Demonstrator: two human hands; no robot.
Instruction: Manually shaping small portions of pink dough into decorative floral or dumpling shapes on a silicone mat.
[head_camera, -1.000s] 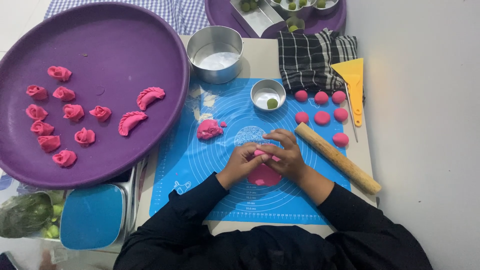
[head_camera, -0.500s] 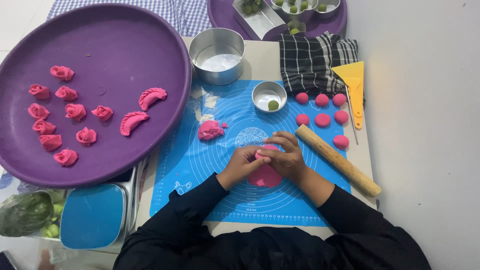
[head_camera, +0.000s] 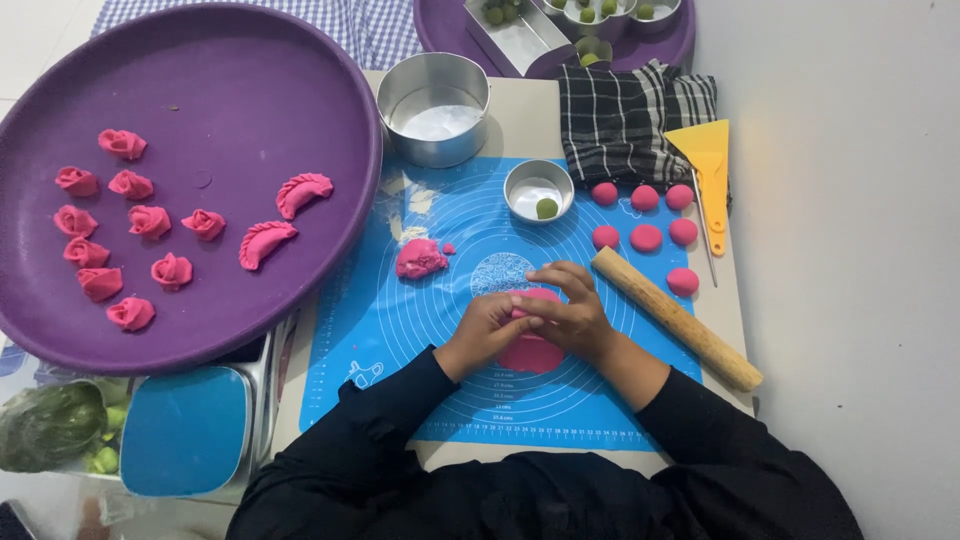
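left hand: we find it on the blue silicone mat, fingers curled inward and pinching the near edge of a flat pink dough round.
right hand: we see it meeting the left over the same round, fingers bent and gripping the folded top of the dough; both hands touch each other at the fingertips.
pink dough round: lies flat on the mat just below the hands, partly covered by them; how far it is folded we cannot tell.
wooden rolling pin: we note it lying slanted on the mat's right edge, just beside the right wrist, not touched.
loose dough lump: on the mat, up and left of the hands, apart from them.
dough balls: we count seven small pink balls at the mat's upper right, near the pin's far end.
small metal bowl: above the hands on the mat, with a green ball inside.
round metal tin: at the mat's top edge, white powder inside.
yellow scraper: at far right, resting partly on a checked cloth.
purple tray: left of the mat, where we record nine pink rose shapes and two crimped crescents.
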